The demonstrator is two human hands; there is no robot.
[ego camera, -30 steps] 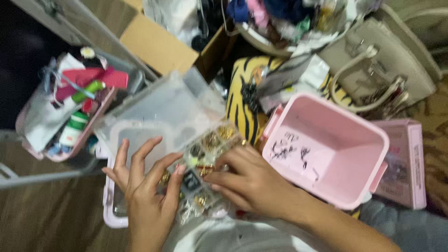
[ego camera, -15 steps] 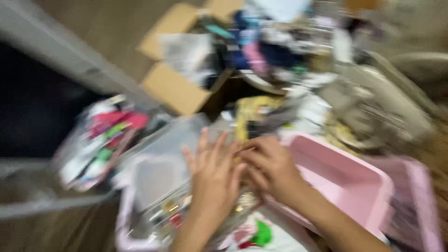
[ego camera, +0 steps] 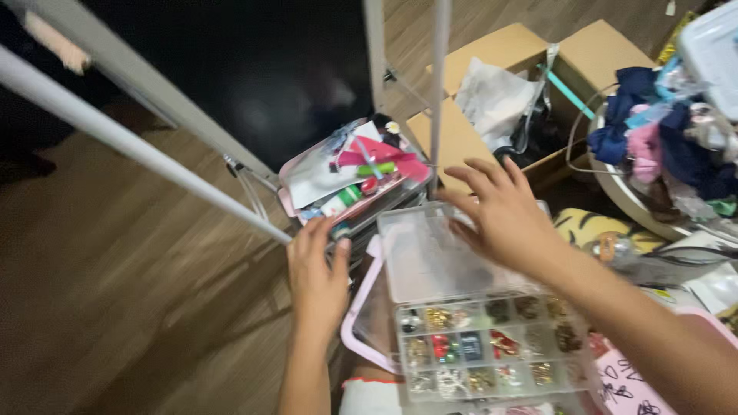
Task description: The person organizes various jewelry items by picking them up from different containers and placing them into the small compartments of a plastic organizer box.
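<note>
Spread flat and open, the right hand (ego camera: 503, 211) is pressed down on the raised clear lid (ego camera: 430, 253) of a compartmented organiser box (ego camera: 492, 346), fingers fanned over the lid's far edge; nothing is clasped in it. Over on the other side, the left hand (ego camera: 317, 273) is laid palm-down with fingers loosely extended, just beside the lid's left edge. What lies under that palm is covered by the hand itself, so whether anything is gripped cannot be told.

Directly nearer than the right hand, the organiser's small compartments are seen packed with tiny gold, red and dark trinkets; the pieces are too small to be named one by one. The box's lowest row is cut off by the bottom edge. A pink rim (ego camera: 355, 327) is seen curving out from under the organiser, just nearer than the left hand, but most of that pink piece is hidden beneath the box.

Just beyond the left fingertips a pink tray (ego camera: 350, 180) is heaped with tubes, packets and a red comb-like piece, much of it overlapping. Beyond the right hand an open cardboard box (ego camera: 492, 84) is seen, its contents partly masked by a white bag. Pale metal poles (ego camera: 138, 142) are crossed over the far side, and one pole partly blocks the tray. To the right, a pile of clothes (ego camera: 661, 146) is cut off by the edge.
</note>
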